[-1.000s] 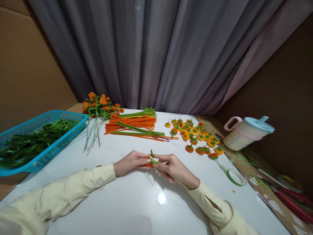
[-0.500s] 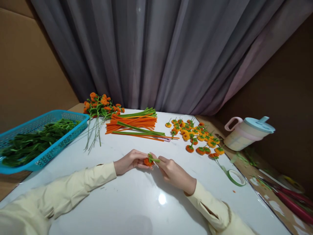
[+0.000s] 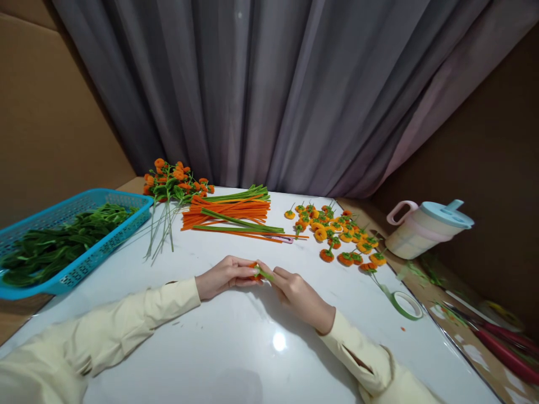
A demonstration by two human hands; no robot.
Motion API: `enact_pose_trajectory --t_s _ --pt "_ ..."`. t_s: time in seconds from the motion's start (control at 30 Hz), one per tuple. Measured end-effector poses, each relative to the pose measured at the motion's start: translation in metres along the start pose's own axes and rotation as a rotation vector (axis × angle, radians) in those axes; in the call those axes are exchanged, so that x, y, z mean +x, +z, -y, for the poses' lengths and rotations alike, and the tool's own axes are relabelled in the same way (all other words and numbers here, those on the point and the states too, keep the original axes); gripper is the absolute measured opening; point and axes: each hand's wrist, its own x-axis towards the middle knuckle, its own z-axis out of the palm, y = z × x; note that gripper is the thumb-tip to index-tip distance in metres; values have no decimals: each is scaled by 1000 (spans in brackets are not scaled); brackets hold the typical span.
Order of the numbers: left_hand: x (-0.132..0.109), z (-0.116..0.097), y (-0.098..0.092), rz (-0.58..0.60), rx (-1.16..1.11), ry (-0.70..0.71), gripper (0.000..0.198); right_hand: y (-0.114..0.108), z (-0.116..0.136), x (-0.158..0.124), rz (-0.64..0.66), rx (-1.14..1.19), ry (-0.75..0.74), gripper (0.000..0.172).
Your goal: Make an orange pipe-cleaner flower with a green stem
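Low over the white table (image 3: 202, 348), my left hand (image 3: 225, 277) is closed on a small orange fuzzy flower head (image 3: 254, 266), mostly covered by the fingers. My right hand (image 3: 301, 297) pinches a short green pipe cleaner (image 3: 266, 275) that runs onto the flower's green side. The fingertips of both hands almost meet there. Beyond them lies a bundle of orange pipe cleaners (image 3: 227, 212), with green pipe cleaners (image 3: 248, 224) across and behind it. Finished-looking yellow and orange flower heads (image 3: 346, 237) with green backs and thin wire stems are spread to the right.
A blue basket (image 3: 80, 275) of green leaves stands at left, near long-stemmed orange flowers (image 3: 179, 175). On the right are a roll of green tape (image 3: 407, 306), a lidded cup (image 3: 425, 230) and a red-handled tool (image 3: 505, 350). A grey curtain (image 3: 227, 95) hangs behind.
The flower has turned in my left hand, and the left fingers now cover more of it. The green pipe cleaner slants down to the right more. My right hand has shifted slightly left.
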Motion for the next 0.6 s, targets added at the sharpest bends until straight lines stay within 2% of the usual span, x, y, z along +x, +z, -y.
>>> enact_pose_trajectory --t_s 0.07,0.17,0.3,0.37,0.47,0.6 --pt "0 0 1 -26 -2 27 39 -2 3 3 -67 170 81 43" --pt "0 0 3 -96 -1 52 49 -5 7 6 -95 406 196 36" --pt "0 1 5 -129 24 81 54 -5 9 7 -26 753 397 37" --pt "0 2 5 -131 31 90 53 -3 9 7 -7 844 446 41" --pt "0 3 4 -119 17 84 53 -1 8 7 -60 747 398 37" --pt "-1 3 3 -102 -21 63 52 0 6 6 -160 424 205 33"
